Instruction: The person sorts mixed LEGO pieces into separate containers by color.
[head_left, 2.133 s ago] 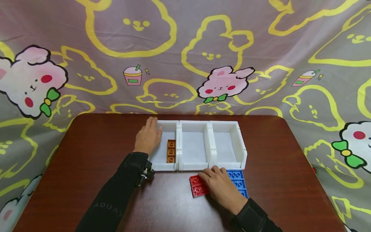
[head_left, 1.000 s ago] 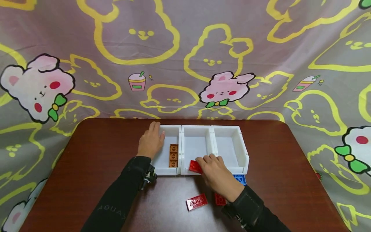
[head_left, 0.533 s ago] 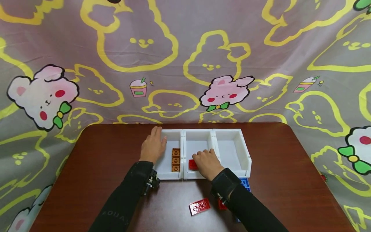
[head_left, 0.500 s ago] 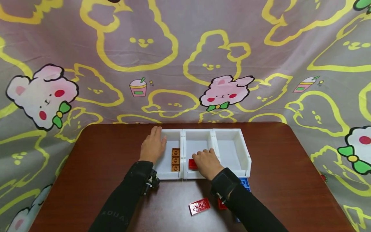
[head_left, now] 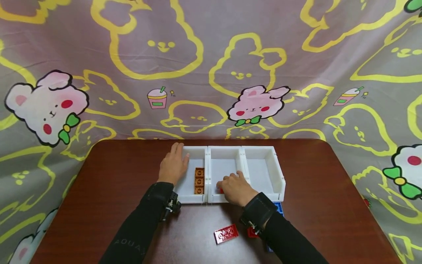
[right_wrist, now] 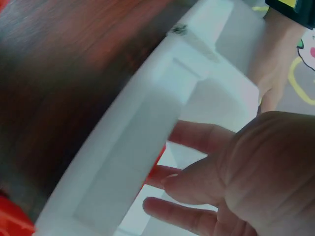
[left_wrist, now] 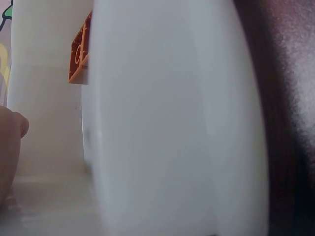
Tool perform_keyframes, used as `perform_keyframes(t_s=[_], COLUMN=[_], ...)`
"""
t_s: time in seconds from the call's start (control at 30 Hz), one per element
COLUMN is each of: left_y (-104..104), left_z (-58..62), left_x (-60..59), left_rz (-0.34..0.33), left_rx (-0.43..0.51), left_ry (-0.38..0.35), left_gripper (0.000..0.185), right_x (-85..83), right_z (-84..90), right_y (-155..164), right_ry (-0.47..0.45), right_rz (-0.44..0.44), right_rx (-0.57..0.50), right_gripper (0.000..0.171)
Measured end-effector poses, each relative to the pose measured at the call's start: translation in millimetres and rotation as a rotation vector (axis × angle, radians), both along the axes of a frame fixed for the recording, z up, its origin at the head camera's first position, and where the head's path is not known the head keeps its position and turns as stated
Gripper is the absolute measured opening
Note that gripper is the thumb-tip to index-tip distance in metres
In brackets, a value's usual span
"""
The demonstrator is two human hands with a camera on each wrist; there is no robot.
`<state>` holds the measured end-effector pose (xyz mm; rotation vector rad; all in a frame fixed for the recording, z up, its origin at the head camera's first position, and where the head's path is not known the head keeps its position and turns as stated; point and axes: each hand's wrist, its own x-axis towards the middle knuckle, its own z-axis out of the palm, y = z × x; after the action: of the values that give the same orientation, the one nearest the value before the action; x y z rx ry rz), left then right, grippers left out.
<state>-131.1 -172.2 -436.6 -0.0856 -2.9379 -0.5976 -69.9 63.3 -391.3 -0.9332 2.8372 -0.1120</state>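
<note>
My left hand rests with loosely extended fingers on the left side of a white three-compartment tray. In that left compartment lies an orange-brown toy brick, also partly visible in the left wrist view. My right hand reaches down into the middle compartment, its fingers spread. Under them is a red toy brick, mostly hidden by the hand. In the right wrist view only a thin red edge of this brick shows along the front wall, with a fingertip right at it.
On the table in front of the tray lies another red brick. A further red brick and blue bricks are partly covered by my right forearm. A patterned cloth hangs behind the table.
My right hand has carried a red brick from the table into the middle compartment. Its fingers have since spread and the brick sits lower behind them. The left hand stays at the tray.
</note>
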Motion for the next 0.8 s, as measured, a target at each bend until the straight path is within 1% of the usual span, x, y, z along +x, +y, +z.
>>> perform_keyframes(t_s=[0.13,0.23,0.27,0.3,0.4,0.47,0.53,0.7,0.8], left_y=[-1,-1,-1,-1,0,-1,-2,-2,-1], left_z=[-0.9,-1.0,-0.5,0.4,3.4,5.2,5.7,5.1,4.5], left_x=[0.1,0.6,0.6,0.6,-0.8,-1.9,-2.7,-2.1,-0.6], left_rz=[-0.001,0.005,0.004,0.002,-0.002,-0.001,0.005,0.013,0.010], left_rx=[-0.005,-0.004,-0.002,0.000,0.004,0.000,-0.002,0.003,0.002], left_ry=[-0.005,0.009,0.007,0.004,-0.004,-0.008,-0.009,-0.050,-0.043], left_gripper=[0.054,0.053,0.053,0.053,0.054,0.054,0.054,0.055,0.055], right_x=[3.1,4.2,4.4,3.4,5.5,7.1,11.0,21.1,27.5], right_z=[-3.7,-5.1,-5.8,-8.9,-7.8,-7.0,-2.5,0.0,1.3], right_y=[5,8,10,12,17,20,20,22,23], right_ry=[0.008,0.028,0.040,0.072,0.124,0.154,0.158,0.198,0.222], right_rz=[0.004,0.030,0.039,0.060,0.088,0.095,0.083,0.064,0.061], right_rx=[-0.018,-0.053,-0.067,-0.084,-0.145,-0.163,-0.161,-0.104,-0.088], right_gripper=[0.018,0.022,0.024,0.025,0.030,0.030,0.027,0.018,0.018])
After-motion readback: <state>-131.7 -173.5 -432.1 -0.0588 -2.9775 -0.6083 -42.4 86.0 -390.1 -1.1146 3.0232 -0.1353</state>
